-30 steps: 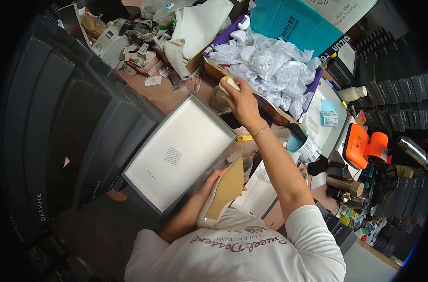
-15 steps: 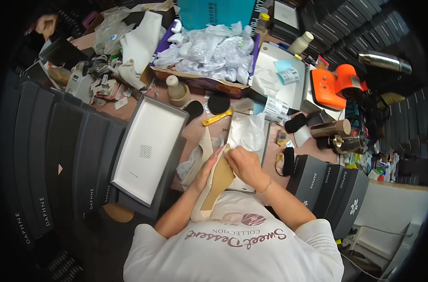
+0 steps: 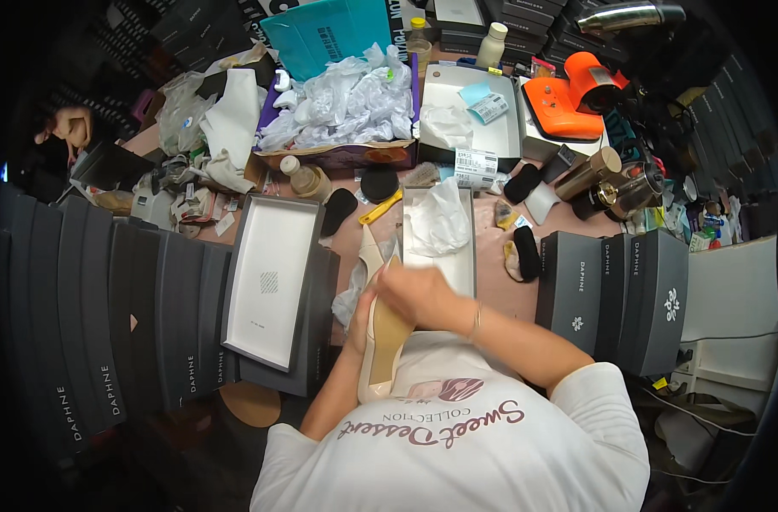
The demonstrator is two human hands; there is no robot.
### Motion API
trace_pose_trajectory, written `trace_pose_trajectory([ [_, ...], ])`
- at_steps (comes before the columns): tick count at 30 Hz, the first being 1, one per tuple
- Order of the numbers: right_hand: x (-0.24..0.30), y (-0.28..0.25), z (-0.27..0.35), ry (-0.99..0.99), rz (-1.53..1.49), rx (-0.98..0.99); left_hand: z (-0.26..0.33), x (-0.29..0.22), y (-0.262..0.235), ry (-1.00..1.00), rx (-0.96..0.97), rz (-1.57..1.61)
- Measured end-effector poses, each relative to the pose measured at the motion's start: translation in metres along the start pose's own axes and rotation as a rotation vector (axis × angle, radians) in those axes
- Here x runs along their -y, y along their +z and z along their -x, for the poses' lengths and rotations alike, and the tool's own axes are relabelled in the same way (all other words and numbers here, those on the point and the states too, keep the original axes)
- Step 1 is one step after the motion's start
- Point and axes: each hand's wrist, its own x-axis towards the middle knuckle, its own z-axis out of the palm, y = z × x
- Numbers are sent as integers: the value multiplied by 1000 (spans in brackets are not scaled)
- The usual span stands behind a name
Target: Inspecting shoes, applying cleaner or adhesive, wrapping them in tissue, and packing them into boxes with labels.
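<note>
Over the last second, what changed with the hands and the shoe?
The right hand came back from the box of white paper wads, where it had hold of one, and now presses into the beige shoe at its toe end. The left hand kept hold of the shoe throughout. The open shoe box lid stayed where it was on the table.

White tee, bare forearms

The person wears a white short-sleeved T-shirt (image 3: 491, 444) with pink and maroon script lettering and a small maroon emblem across the chest at 6 o'clock; both forearms are bare, and a thin bracelet (image 3: 477, 320) circles the right wrist.
</note>
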Motion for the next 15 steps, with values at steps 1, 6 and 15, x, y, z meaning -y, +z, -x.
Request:
trace_pose_trajectory([
  [1,3,0,7,-21,-37,-9,2,0,-6,11,177,-104],
  [6,43,-5,16,-321,40,-92,3,-2,-6,44,164,-38],
  [15,52,-38,18,-378,236,-230,0,2,-7,-23,147,-6],
])
